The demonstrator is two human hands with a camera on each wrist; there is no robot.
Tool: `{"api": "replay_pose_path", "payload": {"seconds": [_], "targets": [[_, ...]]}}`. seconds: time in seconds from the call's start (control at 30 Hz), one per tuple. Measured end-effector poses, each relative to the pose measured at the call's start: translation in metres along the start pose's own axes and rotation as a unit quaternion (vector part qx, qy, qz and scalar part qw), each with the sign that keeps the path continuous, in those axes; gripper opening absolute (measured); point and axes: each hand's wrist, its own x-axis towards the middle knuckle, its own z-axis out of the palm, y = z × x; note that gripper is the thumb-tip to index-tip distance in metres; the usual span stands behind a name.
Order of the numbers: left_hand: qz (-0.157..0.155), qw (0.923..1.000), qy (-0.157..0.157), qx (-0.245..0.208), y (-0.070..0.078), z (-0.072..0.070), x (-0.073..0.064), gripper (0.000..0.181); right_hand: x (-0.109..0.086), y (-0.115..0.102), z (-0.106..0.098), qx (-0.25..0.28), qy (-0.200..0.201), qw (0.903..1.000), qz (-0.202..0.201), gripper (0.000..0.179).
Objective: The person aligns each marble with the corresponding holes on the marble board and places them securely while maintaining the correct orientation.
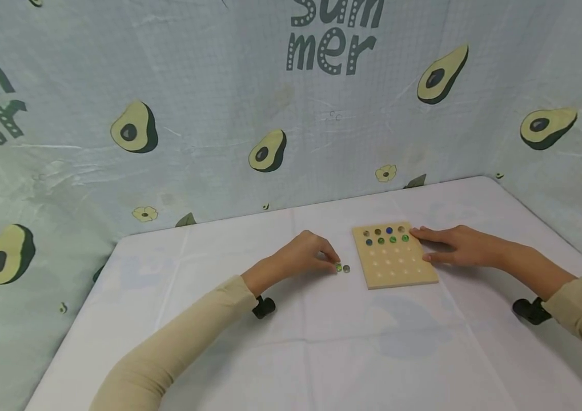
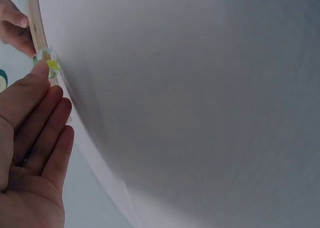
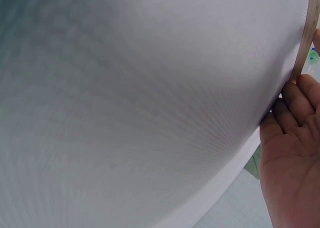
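In the head view, my left hand (image 1: 303,251) is low over the cloth, thumb and fingertips pinching a clear glass marble (image 1: 338,267) with a green-yellow swirl. The left wrist view shows this marble (image 2: 49,63) at the thumb tip. A second, greyish marble (image 1: 346,268) lies just right of it. A pale wooden board (image 1: 379,275) with rows of round hollows lies flat; its two far rows hold several blue, green and amber marbles. My right hand (image 1: 457,245) rests against the board's right edge, thumb and index spread apart, fingers fairly straight.
A white cloth (image 1: 296,359) covers the table, with faint creases. Behind it hangs a pale curtain (image 1: 203,154) printed with avocados and lettering, meeting the table's far edge. Dark wrist cameras are strapped under both forearms.
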Motion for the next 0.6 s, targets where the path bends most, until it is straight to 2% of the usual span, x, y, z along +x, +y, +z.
{"api": "replay_pose_path", "payload": {"seconds": [0.33, 0.6], "targets": [[0.014, 0.9994, 0.005, 0.031, 0.0050, 0.0026, 0.0003, 0.016, 0.0011, -0.0011, -0.0001, -0.002, -0.002, 1.0000, 0.005, 0.074], [0.003, 0.9991, 0.006, 0.041, 0.0070, 0.0046, -0.0003, 0.016, 0.0006, -0.0011, 0.0005, -0.002, -0.001, 1.0000, 0.005, 0.074]]}}
